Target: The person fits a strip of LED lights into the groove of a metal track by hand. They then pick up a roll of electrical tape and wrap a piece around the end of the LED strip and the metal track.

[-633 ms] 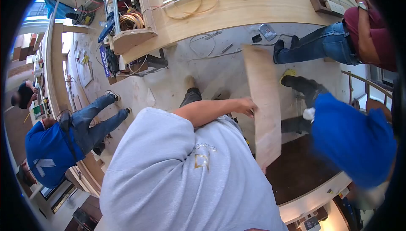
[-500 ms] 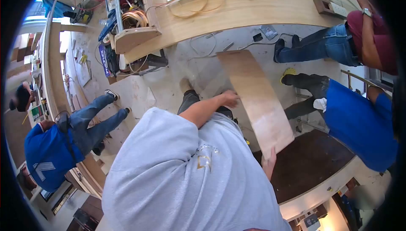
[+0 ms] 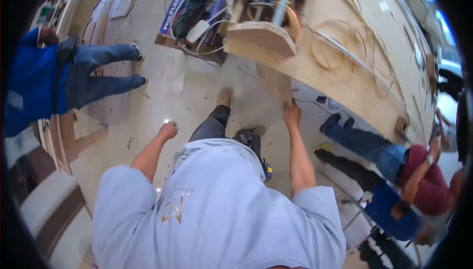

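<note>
The right hand (image 3: 292, 115) grasps the near edge of the board (image 3: 276, 85), fingers closed on it; the arm reaches out, likely to keep the board clear of the legs; its far end is close by the table (image 3: 320, 69); the left hand (image 3: 169, 130) is curled, well apart from the board; whether it holds anything, I cannot tell.

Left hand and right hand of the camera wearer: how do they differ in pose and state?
The right hand grips the wooden board's near end; the left hand is apart from the board, above the floor.
The right hand reaches farther forward; the left hand is lower in view, with a bright spot beside it.
Both are bare.
</note>
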